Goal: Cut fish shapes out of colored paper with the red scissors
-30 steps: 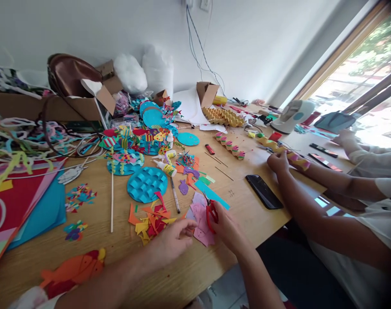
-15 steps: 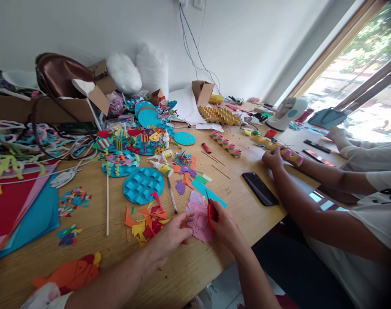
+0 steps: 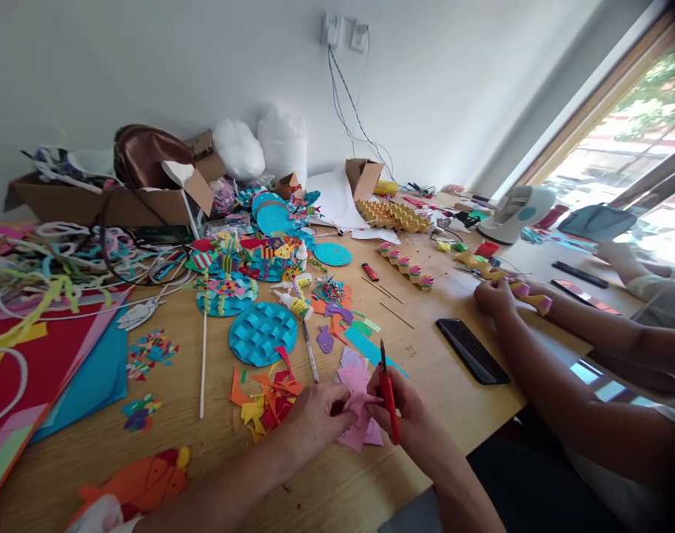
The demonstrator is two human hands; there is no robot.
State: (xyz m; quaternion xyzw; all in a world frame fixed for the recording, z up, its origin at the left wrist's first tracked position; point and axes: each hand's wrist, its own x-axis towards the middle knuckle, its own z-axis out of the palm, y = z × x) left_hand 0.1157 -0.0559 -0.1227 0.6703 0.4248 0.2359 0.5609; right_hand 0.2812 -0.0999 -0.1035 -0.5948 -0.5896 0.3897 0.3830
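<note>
My left hand (image 3: 315,422) is closed in a pinch on a pink paper cut-out (image 3: 357,403) lifted just above the wooden table (image 3: 343,481). My right hand (image 3: 409,418) grips small red-handled scissors (image 3: 388,396), blades pointing up, and touches the same pink paper from the right. More pink paper pieces lie under the hands. A pile of orange, red and yellow scraps (image 3: 265,396) sits just left of my left hand.
A blue woven paper disc (image 3: 263,333), glue bottles (image 3: 293,302), a pen (image 3: 311,355) and colourful paper fish lie beyond. A black phone (image 3: 471,350) lies to the right. Another person's hands (image 3: 496,296) hold a yellow paper strip. Coloured sheets (image 3: 43,370) and cardboard boxes are left.
My left hand reached in and pinched the pink paper, lifting it. My right hand turned the scissors upright beside it. The view shifted slightly upward.
</note>
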